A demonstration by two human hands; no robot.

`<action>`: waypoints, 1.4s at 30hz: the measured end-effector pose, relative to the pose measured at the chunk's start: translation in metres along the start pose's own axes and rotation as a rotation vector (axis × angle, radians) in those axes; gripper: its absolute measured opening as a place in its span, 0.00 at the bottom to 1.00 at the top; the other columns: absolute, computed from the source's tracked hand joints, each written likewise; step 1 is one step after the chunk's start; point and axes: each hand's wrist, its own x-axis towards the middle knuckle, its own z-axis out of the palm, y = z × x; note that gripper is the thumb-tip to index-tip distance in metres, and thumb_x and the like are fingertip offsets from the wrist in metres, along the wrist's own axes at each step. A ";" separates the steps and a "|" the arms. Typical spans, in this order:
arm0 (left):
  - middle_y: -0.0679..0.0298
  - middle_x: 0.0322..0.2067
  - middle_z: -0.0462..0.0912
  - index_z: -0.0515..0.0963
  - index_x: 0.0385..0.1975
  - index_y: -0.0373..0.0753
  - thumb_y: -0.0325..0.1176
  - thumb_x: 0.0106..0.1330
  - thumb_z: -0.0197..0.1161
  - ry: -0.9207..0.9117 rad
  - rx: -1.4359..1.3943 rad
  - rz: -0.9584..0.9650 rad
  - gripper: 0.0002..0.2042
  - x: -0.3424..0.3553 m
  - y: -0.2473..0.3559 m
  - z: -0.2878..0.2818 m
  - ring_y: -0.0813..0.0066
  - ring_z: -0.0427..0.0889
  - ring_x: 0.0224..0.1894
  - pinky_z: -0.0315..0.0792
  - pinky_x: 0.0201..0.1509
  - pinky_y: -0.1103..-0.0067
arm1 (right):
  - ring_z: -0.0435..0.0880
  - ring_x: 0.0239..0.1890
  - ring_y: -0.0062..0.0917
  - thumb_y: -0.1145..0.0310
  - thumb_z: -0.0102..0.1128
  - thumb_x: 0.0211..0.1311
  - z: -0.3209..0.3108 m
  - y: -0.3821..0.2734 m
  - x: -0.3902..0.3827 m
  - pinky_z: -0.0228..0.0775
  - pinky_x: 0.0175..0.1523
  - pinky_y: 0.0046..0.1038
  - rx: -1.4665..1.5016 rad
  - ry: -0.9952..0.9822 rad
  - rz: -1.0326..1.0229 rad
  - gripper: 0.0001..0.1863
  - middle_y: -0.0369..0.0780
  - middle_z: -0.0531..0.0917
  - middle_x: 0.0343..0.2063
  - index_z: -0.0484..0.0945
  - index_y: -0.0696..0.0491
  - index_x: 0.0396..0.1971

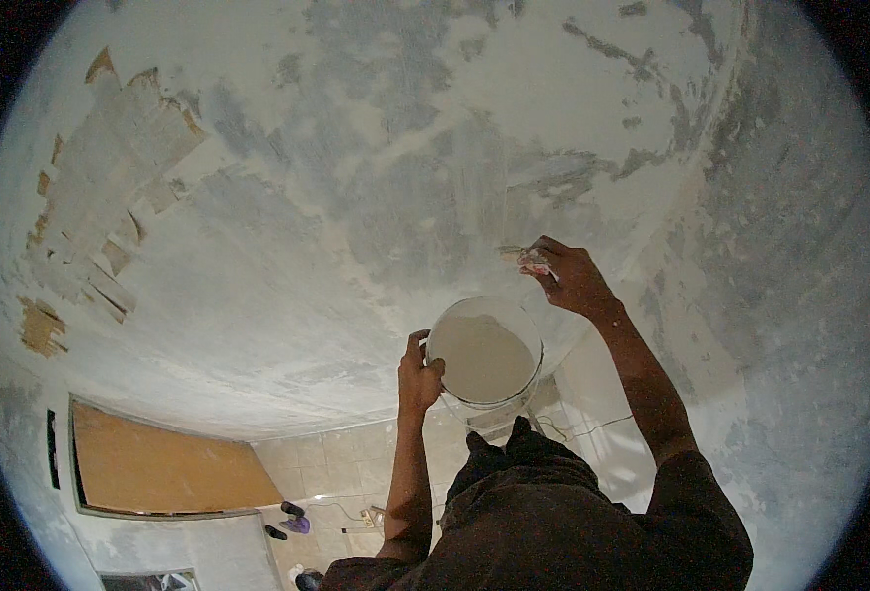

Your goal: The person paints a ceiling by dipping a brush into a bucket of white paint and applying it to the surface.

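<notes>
A white round bucket [532,333] stands in front of my body, partly filled with pale, cream-coloured paint [484,357]. My left hand [420,378] grips its left rim, with the thumb towards the inside and the fingers along the outer side. Up and to the right of the bucket, my right hand [571,281] is closed around a small paintbrush [511,254] with a reddish, paint-smeared handle. Its pale tip points left at the patchy grey-and-white wall [386,197]; whether it touches the wall I cannot tell.
Beneath the bucket shows part of a ladder [494,424]. Peeling brown patches [41,327] mark the wall at the left. A wooden door [164,461] is at lower left, near dark shoes [275,532] and a purple item [297,525] on the tiled floor [326,463]. A cord [602,426] runs at right.
</notes>
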 end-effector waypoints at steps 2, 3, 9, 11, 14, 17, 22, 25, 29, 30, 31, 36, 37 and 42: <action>0.45 0.38 0.83 0.67 0.52 0.32 0.28 0.42 0.53 0.003 0.019 0.012 0.29 -0.001 0.003 -0.002 0.55 0.83 0.37 0.75 0.43 0.67 | 0.83 0.35 0.40 0.73 0.59 0.58 0.010 0.006 0.004 0.77 0.37 0.37 -0.076 0.018 0.113 0.08 0.44 0.81 0.37 0.77 0.55 0.38; 0.45 0.38 0.83 0.67 0.52 0.32 0.28 0.42 0.53 0.000 0.004 -0.019 0.29 -0.002 0.004 -0.001 0.55 0.83 0.36 0.75 0.42 0.67 | 0.83 0.35 0.40 0.73 0.59 0.58 0.007 0.007 0.009 0.77 0.37 0.37 -0.075 0.022 0.113 0.08 0.44 0.81 0.37 0.77 0.55 0.38; 0.46 0.36 0.83 0.67 0.51 0.32 0.27 0.43 0.52 -0.003 0.016 0.008 0.28 -0.003 0.008 -0.002 0.57 0.83 0.33 0.75 0.40 0.70 | 0.83 0.29 0.36 0.72 0.59 0.59 -0.069 -0.017 0.065 0.75 0.34 0.32 -0.134 0.235 -0.020 0.07 0.42 0.81 0.31 0.76 0.55 0.37; 0.46 0.35 0.83 0.67 0.51 0.33 0.27 0.43 0.52 -0.007 0.023 0.044 0.28 0.000 -0.002 -0.003 0.57 0.83 0.33 0.75 0.39 0.71 | 0.80 0.24 0.42 0.71 0.58 0.55 -0.102 -0.052 0.082 0.73 0.30 0.38 -0.141 0.372 -0.097 0.11 0.46 0.78 0.36 0.75 0.55 0.40; 0.47 0.35 0.83 0.67 0.50 0.33 0.26 0.43 0.51 0.011 -0.075 0.046 0.27 0.003 -0.010 -0.001 0.57 0.83 0.34 0.75 0.40 0.69 | 0.81 0.26 0.42 0.69 0.56 0.57 -0.116 -0.066 0.084 0.75 0.32 0.37 -0.231 0.495 -0.161 0.10 0.43 0.79 0.36 0.76 0.52 0.39; 0.46 0.36 0.83 0.67 0.51 0.33 0.26 0.43 0.52 0.001 -0.014 -0.035 0.28 -0.001 -0.001 -0.003 0.56 0.83 0.36 0.75 0.41 0.68 | 0.82 0.28 0.41 0.68 0.56 0.59 -0.109 -0.072 0.058 0.75 0.34 0.36 -0.166 0.320 -0.105 0.09 0.42 0.79 0.37 0.76 0.51 0.39; 0.45 0.39 0.83 0.66 0.52 0.34 0.27 0.43 0.53 -0.024 0.035 0.016 0.29 -0.001 0.002 -0.001 0.53 0.83 0.38 0.75 0.44 0.67 | 0.84 0.31 0.38 0.78 0.60 0.53 -0.019 -0.004 0.005 0.76 0.37 0.33 -0.067 0.117 -0.021 0.10 0.42 0.84 0.32 0.81 0.52 0.36; 0.45 0.40 0.82 0.66 0.52 0.34 0.27 0.43 0.53 -0.033 0.045 -0.032 0.29 0.000 0.001 -0.002 0.52 0.83 0.39 0.75 0.44 0.67 | 0.84 0.33 0.39 0.77 0.59 0.56 0.022 0.032 -0.009 0.76 0.39 0.35 -0.124 0.095 0.032 0.11 0.44 0.84 0.35 0.80 0.52 0.40; 0.44 0.41 0.82 0.66 0.52 0.34 0.26 0.44 0.53 -0.020 -0.007 0.019 0.28 -0.001 -0.010 -0.004 0.52 0.83 0.39 0.76 0.43 0.67 | 0.84 0.36 0.39 0.72 0.59 0.59 -0.010 0.020 0.025 0.75 0.44 0.37 0.078 0.060 0.218 0.11 0.48 0.83 0.39 0.79 0.55 0.42; 0.45 0.40 0.82 0.66 0.52 0.34 0.26 0.45 0.53 -0.021 0.026 -0.008 0.28 -0.003 0.002 -0.003 0.53 0.84 0.38 0.76 0.42 0.68 | 0.84 0.35 0.39 0.73 0.60 0.59 -0.031 0.010 0.036 0.76 0.43 0.35 -0.134 0.171 0.023 0.12 0.47 0.83 0.36 0.78 0.55 0.44; 0.45 0.40 0.82 0.66 0.52 0.34 0.25 0.45 0.53 -0.033 0.058 -0.027 0.27 -0.003 0.010 0.000 0.54 0.84 0.37 0.76 0.42 0.68 | 0.84 0.36 0.38 0.73 0.61 0.58 -0.046 0.016 0.044 0.76 0.42 0.34 -0.194 0.269 -0.054 0.13 0.46 0.83 0.35 0.77 0.56 0.45; 0.46 0.37 0.83 0.66 0.52 0.34 0.25 0.45 0.52 -0.010 -0.022 0.063 0.27 0.000 -0.009 -0.002 0.55 0.84 0.34 0.76 0.39 0.68 | 0.84 0.27 0.32 0.76 0.63 0.54 -0.107 -0.051 0.079 0.75 0.32 0.27 -0.228 0.485 -0.161 0.08 0.41 0.82 0.31 0.80 0.52 0.35; 0.46 0.37 0.83 0.66 0.52 0.34 0.24 0.45 0.52 -0.003 -0.029 0.045 0.27 0.000 -0.008 -0.002 0.56 0.84 0.33 0.76 0.39 0.68 | 0.84 0.27 0.32 0.76 0.63 0.54 -0.110 -0.057 0.074 0.75 0.32 0.27 -0.233 0.486 -0.159 0.08 0.41 0.82 0.31 0.80 0.52 0.35; 0.46 0.37 0.83 0.66 0.51 0.34 0.25 0.44 0.52 -0.038 -0.062 0.003 0.27 -0.002 -0.001 0.000 0.56 0.84 0.35 0.76 0.40 0.68 | 0.84 0.27 0.32 0.79 0.61 0.52 -0.085 -0.046 0.035 0.75 0.29 0.26 -0.158 0.285 -0.121 0.10 0.42 0.82 0.35 0.80 0.51 0.35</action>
